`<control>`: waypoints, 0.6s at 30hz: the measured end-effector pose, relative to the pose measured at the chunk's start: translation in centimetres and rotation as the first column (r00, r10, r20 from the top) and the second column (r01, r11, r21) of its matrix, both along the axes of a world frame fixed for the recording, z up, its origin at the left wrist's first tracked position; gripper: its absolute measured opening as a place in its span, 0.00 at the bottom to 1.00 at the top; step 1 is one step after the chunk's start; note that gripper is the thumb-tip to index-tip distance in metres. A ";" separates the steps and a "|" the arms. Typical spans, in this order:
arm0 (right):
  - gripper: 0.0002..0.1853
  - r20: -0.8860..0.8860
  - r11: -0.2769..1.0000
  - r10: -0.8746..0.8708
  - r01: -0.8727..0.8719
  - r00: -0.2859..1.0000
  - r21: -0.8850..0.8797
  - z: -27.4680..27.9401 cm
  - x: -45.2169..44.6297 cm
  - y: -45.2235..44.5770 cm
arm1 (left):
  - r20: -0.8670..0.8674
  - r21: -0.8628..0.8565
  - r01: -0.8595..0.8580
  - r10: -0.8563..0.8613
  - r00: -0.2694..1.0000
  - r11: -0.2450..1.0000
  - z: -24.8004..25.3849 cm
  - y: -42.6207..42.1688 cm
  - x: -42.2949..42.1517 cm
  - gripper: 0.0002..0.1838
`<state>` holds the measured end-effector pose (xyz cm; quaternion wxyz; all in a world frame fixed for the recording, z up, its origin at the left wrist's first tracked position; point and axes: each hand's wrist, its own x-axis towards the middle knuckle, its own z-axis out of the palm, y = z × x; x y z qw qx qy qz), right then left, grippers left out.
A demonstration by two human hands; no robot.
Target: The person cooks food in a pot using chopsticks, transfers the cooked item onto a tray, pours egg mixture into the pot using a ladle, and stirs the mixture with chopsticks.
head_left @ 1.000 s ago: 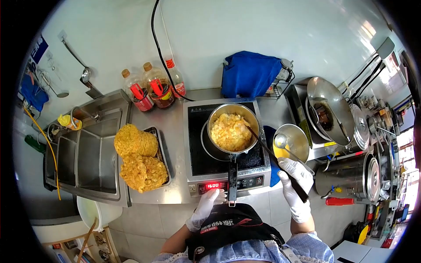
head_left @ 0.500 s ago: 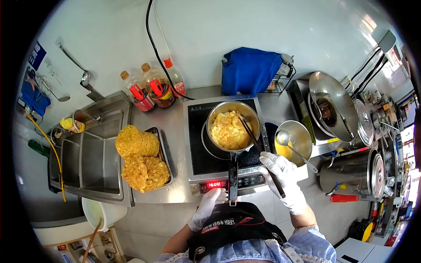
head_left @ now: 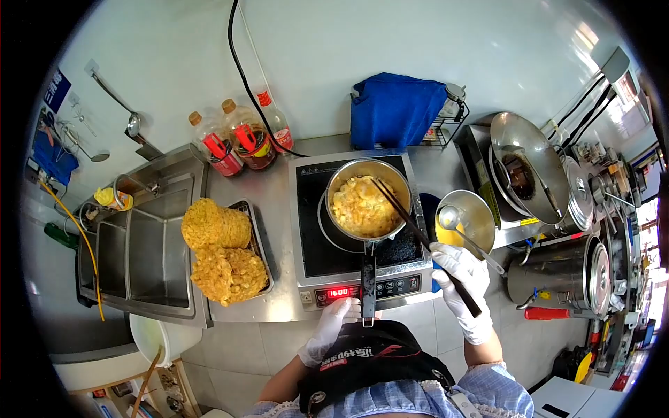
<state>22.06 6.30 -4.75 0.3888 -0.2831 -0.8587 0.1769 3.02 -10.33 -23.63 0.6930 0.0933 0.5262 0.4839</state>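
Observation:
My right hand [head_left: 461, 282], in a white glove, grips long dark chopsticks [head_left: 420, 235]. Their tips rest in the yellow egg-like food [head_left: 362, 207] inside a metal pot [head_left: 337, 182]. The pot stands on an induction cooker [head_left: 311, 237] whose red display reads 1600. My gloved left hand [head_left: 336, 323] is beside the black pot handle [head_left: 368, 279], at the cooker's front edge, with its fingers apart and nothing seen in it. Right of the cooker, a metal bowl [head_left: 481, 217] holds yellow liquid and a ladle [head_left: 451, 219].
Two round golden fried pieces [head_left: 228, 275] lie on a tray [head_left: 268, 279] at the left, beside a double sink [head_left: 159, 251]. Bottles [head_left: 252, 139] and a blue cloth [head_left: 396, 111] stand by the wall. At the right are a wok [head_left: 523, 139] and a large steel pot [head_left: 550, 279].
My right hand moved left to the cooker's front corner, then back right. The chopstick tips shifted from the food's right edge to its upper right. My left hand has hardly moved.

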 end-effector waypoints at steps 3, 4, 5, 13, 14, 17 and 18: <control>0.12 -0.016 0.998 -0.058 0.058 0.998 0.009 -0.2 0.4 -0.9 | -0.012 -0.019 0.017 -0.017 1.000 1.000 -0.5 -0.1 -0.1 0.18; 0.13 -0.014 0.996 -0.087 0.088 0.996 0.020 -0.3 0.5 -1.1 | -0.010 -0.018 0.019 -0.019 1.000 1.000 -0.5 -0.2 -0.1 0.18; 0.14 -0.017 0.997 -0.082 0.083 0.996 0.005 -0.7 0.5 -1.2 | -0.015 -0.021 0.022 -0.022 1.000 1.000 -0.5 -0.2 -0.1 0.18; 0.15 -0.002 0.999 -0.043 0.043 0.999 0.013 -1.0 -0.4 -1.2 | -0.003 0.004 0.016 -0.016 1.000 1.000 -0.5 -0.2 -0.3 0.19; 0.14 -0.034 0.999 -0.039 0.039 0.999 0.004 -1.0 -0.2 -1.3 | -0.003 0.013 0.015 -0.015 1.000 1.000 -0.7 -0.3 -0.4 0.19; 0.14 -0.049 0.999 -0.033 0.033 0.998 0.007 -1.0 -0.3 -1.4 | -0.013 0.005 0.019 -0.019 1.000 1.000 -0.6 -0.5 -0.3 0.19; 0.14 -0.068 1.000 -0.005 0.004 0.998 -0.016 -1.5 -0.5 -1.3 | -0.025 -0.011 0.022 -0.022 0.999 1.000 -0.5 -0.5 -0.3 0.19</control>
